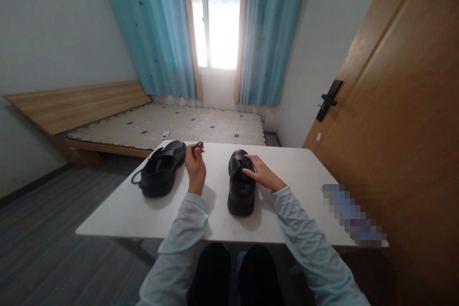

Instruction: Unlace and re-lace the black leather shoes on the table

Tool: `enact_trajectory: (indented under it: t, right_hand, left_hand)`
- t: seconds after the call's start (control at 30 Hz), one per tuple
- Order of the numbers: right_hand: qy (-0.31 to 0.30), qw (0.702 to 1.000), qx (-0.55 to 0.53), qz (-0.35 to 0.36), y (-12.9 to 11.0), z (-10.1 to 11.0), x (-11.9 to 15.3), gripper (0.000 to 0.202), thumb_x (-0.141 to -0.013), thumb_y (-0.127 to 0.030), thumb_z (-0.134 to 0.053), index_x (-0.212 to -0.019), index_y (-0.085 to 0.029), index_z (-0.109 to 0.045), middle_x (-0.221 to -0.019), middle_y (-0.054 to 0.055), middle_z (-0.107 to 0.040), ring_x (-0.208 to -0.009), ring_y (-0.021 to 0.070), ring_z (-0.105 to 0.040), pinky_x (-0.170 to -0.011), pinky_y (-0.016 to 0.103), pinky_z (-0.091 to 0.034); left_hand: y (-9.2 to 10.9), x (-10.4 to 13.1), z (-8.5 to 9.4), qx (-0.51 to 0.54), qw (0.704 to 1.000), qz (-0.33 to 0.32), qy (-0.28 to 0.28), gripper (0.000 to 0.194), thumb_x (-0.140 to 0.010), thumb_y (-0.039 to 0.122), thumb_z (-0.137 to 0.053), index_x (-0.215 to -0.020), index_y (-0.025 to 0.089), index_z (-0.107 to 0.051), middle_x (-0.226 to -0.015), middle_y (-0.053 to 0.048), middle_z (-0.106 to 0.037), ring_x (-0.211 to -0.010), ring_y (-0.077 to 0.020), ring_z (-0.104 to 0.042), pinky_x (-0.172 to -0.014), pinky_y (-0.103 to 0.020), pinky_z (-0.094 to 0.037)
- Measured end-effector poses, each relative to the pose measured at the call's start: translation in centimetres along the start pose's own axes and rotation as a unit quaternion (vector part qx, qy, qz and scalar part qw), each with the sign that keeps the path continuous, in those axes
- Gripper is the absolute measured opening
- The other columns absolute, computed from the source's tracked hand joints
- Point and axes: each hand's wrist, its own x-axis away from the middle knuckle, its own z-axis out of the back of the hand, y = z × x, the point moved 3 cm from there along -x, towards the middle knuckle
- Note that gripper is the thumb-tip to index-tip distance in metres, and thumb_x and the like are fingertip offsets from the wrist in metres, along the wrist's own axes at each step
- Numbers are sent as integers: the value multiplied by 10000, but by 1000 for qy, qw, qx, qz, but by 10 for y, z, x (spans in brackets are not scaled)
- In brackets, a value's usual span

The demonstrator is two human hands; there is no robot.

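Note:
Two black shoes are on the white table. One shoe (160, 172) lies at the left with its toe pointing away and a dark loop sticking out near its heel. The other shoe (241, 191) sits near the middle, toe away from me. My left hand (196, 165) is raised between the shoes, its fingers closed on a black lace (197, 146). My right hand (263, 173) rests on the upper front of the middle shoe, with thumb and fingers around its tongue area.
The white table (294, 224) has a blurred-out bluish item (353, 215) at its right edge. Beyond it stand a bed (201, 124) with a small white object (165, 135), blue curtains and a window. A wooden door (401, 105) is at the right.

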Motion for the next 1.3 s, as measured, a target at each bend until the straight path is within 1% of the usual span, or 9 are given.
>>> enact_trajectory:
  t: [0.1,0.23,0.3,0.4,0.53,0.7,0.87,0.97,1.3]
  right_hand:
    - [0,1000,2,-1,-1,-1,-1,515,-835,-394,-561,-1294,-187,-454,-1239,136,-513,-1196,264,-478,-1047,461,-352]
    - [-5,1000,6,-1,-1,-3,-2,529,-830,-386,-564,-1296,-163,-449,-1245,151,-509,-1200,268,-472,-1043,455,-355]
    - [-6,1000,7,2,0,-3,-2,526,-832,-384,-562,-1299,-171,-448,-1242,146,-511,-1197,267,-474,-1043,456,-355]
    - [-6,1000,6,7,0,-3,-2,519,-835,-386,-558,-1298,-180,-450,-1234,141,-516,-1189,267,-479,-1039,461,-357]
    - [-5,1000,2,5,2,-3,-1,514,-836,-390,-557,-1298,-189,-452,-1228,134,-518,-1182,263,-484,-1038,460,-361]
    - [-8,1000,1,0,2,-4,-1,513,-836,-396,-559,-1290,-178,-459,-1234,138,-510,-1191,262,-479,-1046,451,-358]
    - [-9,1000,9,-3,0,-3,0,508,-841,-394,-552,-1285,-166,-458,-1235,142,-510,-1192,261,-475,-1050,453,-356]
    - [-11,1000,9,-3,-1,-2,-1,506,-842,-387,-551,-1285,-163,-456,-1235,144,-510,-1191,261,-475,-1047,451,-358]
    - [-9,1000,3,2,-1,-3,-2,461,-866,-395,-515,-1271,-177,-481,-1205,125,-526,-1169,251,-480,-1036,440,-360]
  left_hand:
    - [1,7,-8,-240,961,-99,-93,257,-933,404,-400,-912,206,-562,-894,-53,-603,-853,-180,-563,-749,-269,-405]
    - [-11,15,-20,-457,849,-106,-242,257,-942,319,-384,-1002,204,-607,-964,-98,-621,-865,-219,-571,-723,-301,-389]
    - [-16,18,-20,-515,808,-103,-267,255,-931,270,-398,-1031,210,-625,-976,-115,-629,-889,-240,-559,-734,-326,-380]
    - [-20,18,-11,-571,781,-88,-238,257,-903,220,-422,-978,240,-667,-966,-121,-642,-936,-280,-523,-757,-379,-367]
    - [-24,14,4,-576,795,-46,-182,295,-874,171,-412,-891,224,-701,-900,-137,-636,-937,-307,-531,-709,-388,-389]
    - [-27,10,16,-561,814,71,-133,355,-862,135,-345,-989,162,-676,-968,-192,-591,-821,-305,-612,-658,-386,-421]
    - [-16,10,15,-567,817,49,-91,329,-850,97,-338,-1051,92,-598,-1073,-257,-533,-978,-356,-553,-743,-440,-423]
    - [-9,9,12,-563,824,28,-49,329,-851,123,-371,-1116,129,-565,-1153,-221,-515,-1030,-355,-501,-790,-467,-398]
    - [2,20,-23,-438,862,-146,-206,202,-888,245,-456,-987,207,-628,-996,-81,-639,-999,-261,-521,-912,-410,-336]
